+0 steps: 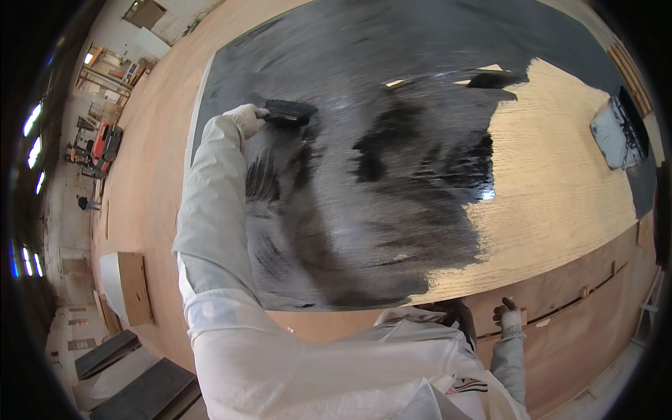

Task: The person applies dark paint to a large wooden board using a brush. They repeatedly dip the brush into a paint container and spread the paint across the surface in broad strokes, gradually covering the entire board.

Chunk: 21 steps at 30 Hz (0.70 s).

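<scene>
My left hand [246, 119], in a pale glove, grips the handle of a wide, paint-covered brush [290, 113]. The brush rests on the left part of a large wood-grained panel [553, 161], most of which is coated in streaky black paint [336, 203]. Bare, light wood shows on the panel's right side. Down by my right side, off the panel's near edge, my right hand [508, 314] hangs in a glove with dark fingers. Its fingers are apart and hold nothing.
A paint-smeared bucket [617, 133] stands on the panel's right end. To the left are a red forklift [105, 149], a distant person [87, 203] and a white-sided block [126, 288]. Dark panels [147, 395] lie at the lower left.
</scene>
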Available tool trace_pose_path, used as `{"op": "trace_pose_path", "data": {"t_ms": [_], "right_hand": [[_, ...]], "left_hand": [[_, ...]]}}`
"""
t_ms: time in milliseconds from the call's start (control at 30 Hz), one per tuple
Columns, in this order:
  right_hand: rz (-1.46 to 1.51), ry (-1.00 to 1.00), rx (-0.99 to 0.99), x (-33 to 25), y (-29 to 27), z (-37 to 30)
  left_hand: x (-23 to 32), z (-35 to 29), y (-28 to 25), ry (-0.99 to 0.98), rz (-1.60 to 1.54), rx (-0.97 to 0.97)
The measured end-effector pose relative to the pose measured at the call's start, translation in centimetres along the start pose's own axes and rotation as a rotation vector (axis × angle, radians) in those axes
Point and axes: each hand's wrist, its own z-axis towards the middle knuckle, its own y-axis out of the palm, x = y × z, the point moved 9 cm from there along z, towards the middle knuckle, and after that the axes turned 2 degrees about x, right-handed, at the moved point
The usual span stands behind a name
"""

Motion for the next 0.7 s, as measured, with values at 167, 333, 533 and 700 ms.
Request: {"op": "trace_pose_path", "data": {"t_ms": [167,333,533,700], "right_hand": [[0.094,0.085,0.016,3.7,-1.0,-0.4],[0.116,0.084,0.042,5.1,-0.2,-1.8],[0.153,0.048,0.038,5.6,-1.0,-2.4],[0.174,0.064,0.055,7.0,-1.5,-2.9]], "left_hand": [[1.7,0.8,-0.9,0.172,-0.115,0.007],[5.9,2.5,-1.3,0.195,-0.061,-0.11],[1.5,3.3,-0.6,0.052,-0.079,-0.073],[-0.2,3.8,-0.6,-0.055,-0.041,-0.072]]}}
